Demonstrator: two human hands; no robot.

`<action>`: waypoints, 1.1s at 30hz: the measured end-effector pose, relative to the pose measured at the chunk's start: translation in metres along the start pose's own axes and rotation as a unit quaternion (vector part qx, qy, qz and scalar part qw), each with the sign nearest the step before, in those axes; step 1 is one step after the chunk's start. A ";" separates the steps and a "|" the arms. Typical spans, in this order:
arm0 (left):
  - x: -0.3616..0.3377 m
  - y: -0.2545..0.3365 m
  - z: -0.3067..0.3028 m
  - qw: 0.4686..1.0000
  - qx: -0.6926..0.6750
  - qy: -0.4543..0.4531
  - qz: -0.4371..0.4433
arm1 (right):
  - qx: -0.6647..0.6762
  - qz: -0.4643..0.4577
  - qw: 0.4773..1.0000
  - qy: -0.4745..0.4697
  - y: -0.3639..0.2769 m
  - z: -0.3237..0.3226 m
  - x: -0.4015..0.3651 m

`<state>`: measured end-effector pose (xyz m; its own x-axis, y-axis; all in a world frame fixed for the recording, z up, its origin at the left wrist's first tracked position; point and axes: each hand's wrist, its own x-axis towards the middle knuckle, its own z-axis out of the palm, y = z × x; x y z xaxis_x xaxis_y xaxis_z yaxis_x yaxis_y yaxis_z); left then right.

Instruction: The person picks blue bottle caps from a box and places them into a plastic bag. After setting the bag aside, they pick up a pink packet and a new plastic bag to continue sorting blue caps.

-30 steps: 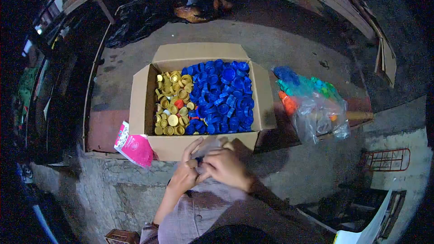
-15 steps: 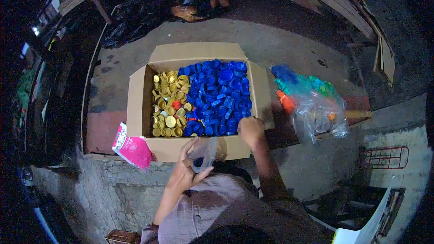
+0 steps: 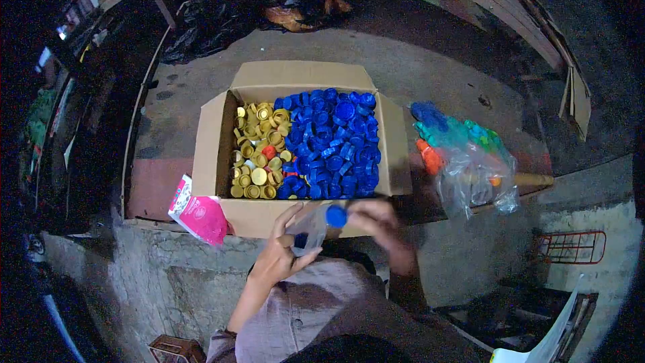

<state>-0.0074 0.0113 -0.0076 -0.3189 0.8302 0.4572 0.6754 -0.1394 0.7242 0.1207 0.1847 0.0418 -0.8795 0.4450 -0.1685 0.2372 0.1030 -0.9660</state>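
An open cardboard box (image 3: 254,218) holds yellow caps (image 3: 259,176) on its left side and blue caps (image 3: 329,141) on its right. In front of the box, my left hand (image 3: 281,252) grips a clear plastic bag (image 3: 310,228) with a dark blue item inside. A blue cap (image 3: 336,216) is at the bag's mouth, by the fingertips of my right hand (image 3: 376,224). That hand is blurred, and whether its fingers grip the cap is unclear.
A pink-and-white packet (image 3: 201,218) lies left of the box. To the right are bags of green caps (image 3: 470,133) and orange caps (image 3: 430,156). A black plastic bag (image 3: 208,30) lies at the back. A red metal rack (image 3: 572,247) stands at the right.
My right hand has moved from the box's front right corner toward the clear bag. A blue cap now shows between my hands. The view has shifted slightly.
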 end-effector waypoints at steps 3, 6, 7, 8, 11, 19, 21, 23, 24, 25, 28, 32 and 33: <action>0.003 0.004 -0.002 0.998 0.029 -0.058 0.014 | -0.130 -0.120 0.982 -0.063 -0.015 0.042 -0.002; 0.005 0.010 -0.001 0.997 0.014 -0.073 0.022 | -0.447 -0.118 0.882 -0.094 -0.008 0.065 -0.007; 0.004 0.011 0.000 0.997 -0.012 -0.072 0.008 | -0.375 -0.159 0.912 -0.048 -0.006 0.063 -0.005; 0.004 0.011 -0.002 0.997 -0.011 -0.071 0.008 | -0.299 -0.198 0.933 -0.003 -0.003 0.060 -0.003; 0.001 0.011 -0.009 0.997 0.043 -0.066 -0.019 | -0.202 -0.096 0.968 0.110 0.004 0.031 0.017; -0.008 0.004 -0.012 0.995 0.077 -0.011 -0.054 | -0.410 -0.041 0.911 0.015 0.048 -0.004 0.051; -0.005 0.005 -0.014 0.995 0.089 -0.006 -0.034 | -0.386 -0.034 0.922 0.021 0.047 -0.008 0.049; -0.004 0.005 -0.015 0.995 0.101 -0.001 -0.016 | -0.361 -0.026 0.932 0.026 0.047 -0.007 0.045; -0.004 0.005 -0.015 0.994 0.107 -0.007 -0.008 | -0.410 -0.041 0.911 0.009 0.047 -0.005 0.043; -0.004 0.004 -0.016 0.993 0.114 -0.013 0.000 | -0.457 -0.055 0.888 -0.007 0.047 -0.004 0.043; 0.000 0.005 -0.016 0.994 0.104 0.001 0.018 | -0.390 -0.103 0.915 0.002 0.041 -0.007 0.043; 0.002 0.009 -0.017 0.996 0.088 -0.010 -0.021 | -0.362 -0.093 0.927 0.022 0.057 -0.004 0.053; 0.002 0.009 -0.017 0.996 0.084 -0.010 -0.031 | -0.330 -0.088 0.940 0.029 0.059 -0.004 0.053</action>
<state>-0.0134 0.0028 0.0084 -0.3503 0.8455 0.4030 0.7569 0.0021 0.6535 0.0899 0.2182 -0.0229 -0.9094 0.4158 0.0125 0.3111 0.6996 -0.6432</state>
